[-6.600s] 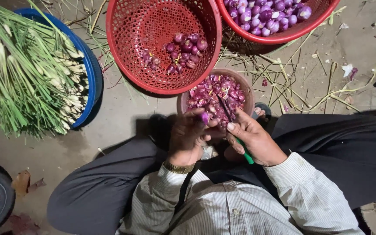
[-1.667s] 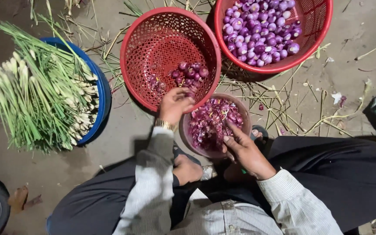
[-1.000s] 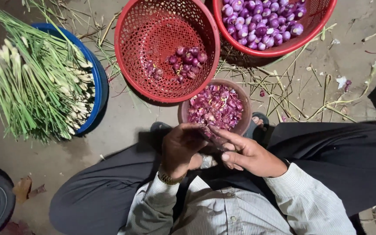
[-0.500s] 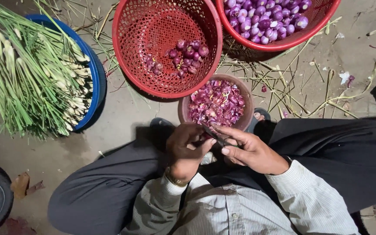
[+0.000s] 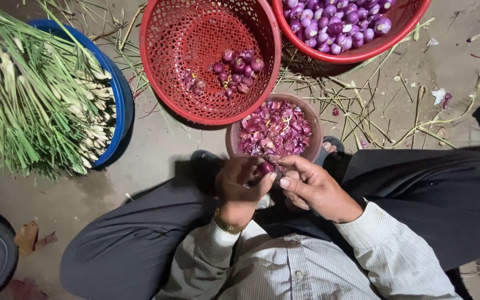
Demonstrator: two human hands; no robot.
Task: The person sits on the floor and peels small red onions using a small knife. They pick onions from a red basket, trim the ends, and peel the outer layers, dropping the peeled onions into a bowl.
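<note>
Small purple shallot [image 5: 265, 167] sits just below the near rim of the brown bowl [image 5: 234, 139] of peelings, pinched between both hands. Left hand [image 5: 241, 190] closes its grip on it from the left, thumb on top. Right hand [image 5: 313, 188] meets it from the right, fingertips [image 5: 285, 181] touching; blade not discernible. Both equally near. Red basket [image 5: 159, 83] lies beyond the bowl.

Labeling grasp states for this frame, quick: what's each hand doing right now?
Left hand: closed, fingers pinching a small purple shallot over the bowl of peels.
Right hand: fingers curled at the same shallot; whether it has a grip on a tool cannot be told.
</note>
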